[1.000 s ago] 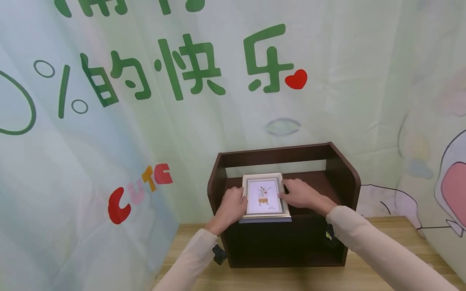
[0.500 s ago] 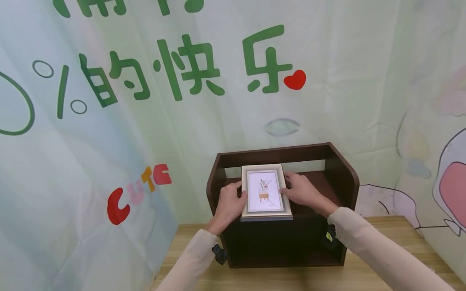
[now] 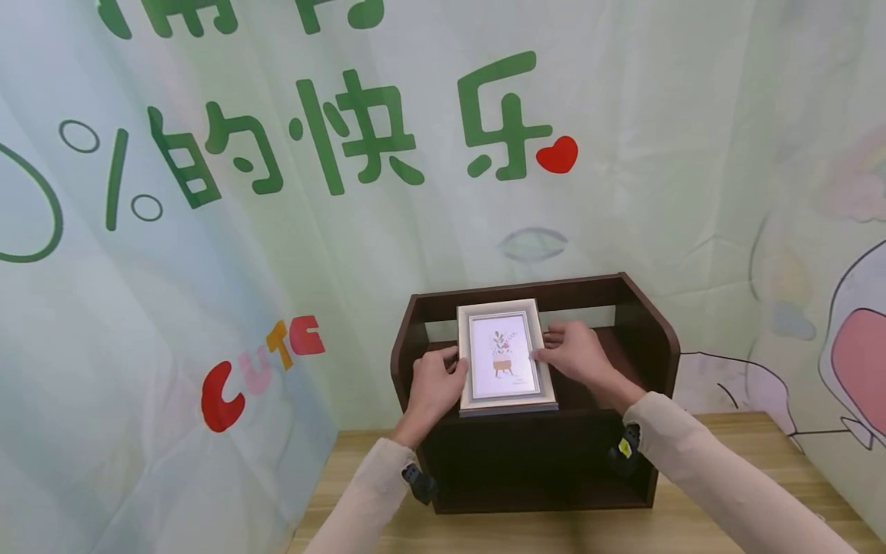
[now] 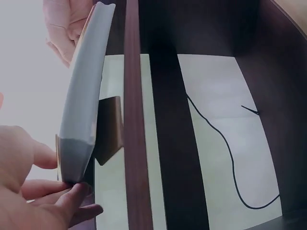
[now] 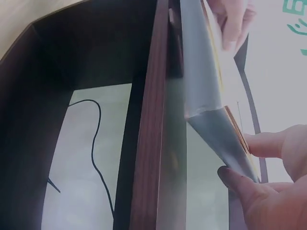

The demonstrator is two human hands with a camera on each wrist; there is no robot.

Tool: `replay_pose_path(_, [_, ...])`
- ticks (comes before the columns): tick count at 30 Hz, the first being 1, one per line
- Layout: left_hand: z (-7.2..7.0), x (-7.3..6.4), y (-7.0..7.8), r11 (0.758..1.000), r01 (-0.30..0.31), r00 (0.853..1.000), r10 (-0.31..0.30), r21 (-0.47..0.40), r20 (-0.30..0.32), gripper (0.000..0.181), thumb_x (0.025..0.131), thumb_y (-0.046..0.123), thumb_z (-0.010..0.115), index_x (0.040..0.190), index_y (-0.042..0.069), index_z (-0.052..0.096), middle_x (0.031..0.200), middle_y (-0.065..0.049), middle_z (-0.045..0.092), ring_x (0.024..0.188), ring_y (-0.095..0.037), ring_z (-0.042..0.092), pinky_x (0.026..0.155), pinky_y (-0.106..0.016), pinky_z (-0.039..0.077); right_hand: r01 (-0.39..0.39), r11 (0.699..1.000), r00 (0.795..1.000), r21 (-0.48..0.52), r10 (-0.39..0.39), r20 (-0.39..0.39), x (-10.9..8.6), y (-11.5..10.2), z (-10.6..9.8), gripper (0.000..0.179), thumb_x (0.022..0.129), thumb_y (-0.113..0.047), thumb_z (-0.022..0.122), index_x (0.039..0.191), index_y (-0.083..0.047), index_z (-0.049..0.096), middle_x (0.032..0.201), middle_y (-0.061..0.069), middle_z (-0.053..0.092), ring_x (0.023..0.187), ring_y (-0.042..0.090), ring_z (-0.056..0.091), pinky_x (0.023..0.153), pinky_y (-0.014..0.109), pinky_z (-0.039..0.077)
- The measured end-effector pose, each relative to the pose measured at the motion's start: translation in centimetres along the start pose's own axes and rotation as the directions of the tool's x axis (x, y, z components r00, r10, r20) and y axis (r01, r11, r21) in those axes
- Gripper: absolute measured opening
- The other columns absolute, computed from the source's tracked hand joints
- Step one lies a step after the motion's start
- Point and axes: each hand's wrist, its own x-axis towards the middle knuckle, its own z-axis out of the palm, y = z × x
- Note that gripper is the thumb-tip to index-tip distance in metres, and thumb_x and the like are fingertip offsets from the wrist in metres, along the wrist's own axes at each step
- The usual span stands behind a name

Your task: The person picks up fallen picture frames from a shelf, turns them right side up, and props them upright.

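A picture frame with a pale silver border and a plant drawing leans back at the front edge of a dark brown shelf unit's upper board. My left hand grips its left side, thumb toward the front. On the right side, my right hand pinches the border, thumb at the front and fingers behind. Seen by the left wrist camera, a dark brown flap sticks out behind the frame. In the right wrist view the frame's grey edge lies close to the shelf board.
The shelf unit stands on a wood-grain table against a printed fabric backdrop. Its side panels rise left and right of the hands. A thin black cable runs within the lower opening. A dark device is strapped at each wrist.
The frame's top edge has risen, so the picture stands more upright and faces me more. Both hands have turned with it and kept their hold on its sides.
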Motion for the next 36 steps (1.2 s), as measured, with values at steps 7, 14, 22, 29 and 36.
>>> replay_pose_path(7, [0.0,0.0,0.2,0.999,-0.017,0.999,0.017,-0.030,-0.029,0.023,0.100,0.014,0.069,0.119,0.005,0.080,0.106,-0.011,0.082,0.083,-0.013,0.072,0.075,-0.030,0.060,-0.042,0.994,0.999,0.105,0.039,0.033,0.1,0.4,-0.5,0.072,0.098,-0.020,0.076,0.154,0.009,0.043,0.150,0.030,0.057,0.135,0.043,0.062,0.111,0.053,0.051])
replay_pose_path(14, [-0.1,0.0,0.6,0.997,-0.059,0.996,0.056,-0.054,-0.068,0.025,0.098,0.012,0.072,0.121,0.005,0.079,0.109,-0.012,0.082,0.088,-0.018,0.078,0.080,-0.039,0.064,-0.049,0.984,0.998,0.172,0.041,0.050,-0.5,0.3,-1.3,0.073,0.097,-0.026,0.077,0.157,0.002,0.044,0.151,0.025,0.059,0.132,0.041,0.066,0.111,0.054,0.053])
replay_pose_path(22, [-0.5,0.1,0.8,0.993,-0.095,0.990,0.086,-0.073,-0.111,0.027,0.096,0.010,0.075,0.123,0.003,0.077,0.110,-0.014,0.081,0.092,-0.023,0.080,0.080,-0.040,0.066,0.026,0.985,0.999,0.173,-0.022,-0.028,-0.7,0.0,-1.6,0.065,0.093,-0.025,0.082,0.150,-0.004,0.058,0.141,0.020,0.068,0.122,0.036,0.073,0.085,0.028,0.059])
replay_pose_path(29, [-0.5,0.1,0.7,0.989,-0.118,0.984,0.105,-0.084,-0.146,0.032,0.096,0.010,0.076,0.125,-0.003,0.074,0.113,-0.020,0.079,0.097,-0.027,0.081,0.082,-0.038,0.066,0.073,0.975,0.993,0.210,-0.051,-0.110,-0.5,0.0,-1.0,0.061,0.091,-0.019,0.084,0.146,-0.004,0.061,0.138,0.020,0.070,0.123,0.038,0.072,0.097,0.044,0.062])
replay_pose_path(36, [-0.8,0.1,0.7,0.982,-0.179,0.967,0.163,-0.067,-0.194,0.028,0.095,0.006,0.077,0.119,-0.006,0.072,0.111,-0.024,0.078,0.099,-0.032,0.081,0.083,-0.039,0.066,0.132,0.956,0.986,0.262,-0.099,-0.138,-0.4,0.1,-0.8,0.065,0.089,-0.018,0.086,0.148,-0.010,0.061,0.136,0.017,0.072,0.124,0.035,0.072,0.099,0.045,0.060])
